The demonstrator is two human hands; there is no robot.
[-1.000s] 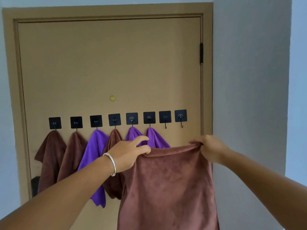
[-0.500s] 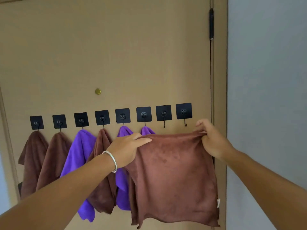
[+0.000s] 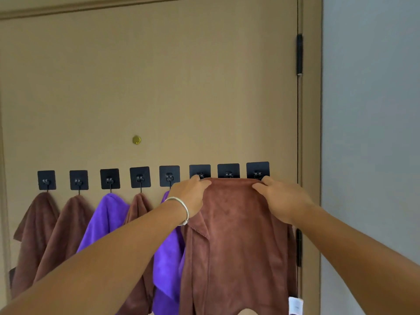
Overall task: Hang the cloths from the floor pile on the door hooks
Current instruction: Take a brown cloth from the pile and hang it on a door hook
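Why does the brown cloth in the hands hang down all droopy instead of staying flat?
The brown cloth is probably soft and floppy: it folds and sags below where the left hand and right hand pinch its top edge. It looks fairly light, since fingertips alone hold it. Its fuzzy surface likely keeps it from slipping.

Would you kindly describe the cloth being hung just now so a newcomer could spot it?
On the tan door, follow the row of black hooks rightwards. The brown cloth there is stretched flat along its top edge between the left hand and right hand. Its neighbours each droop bunched from a single hook.
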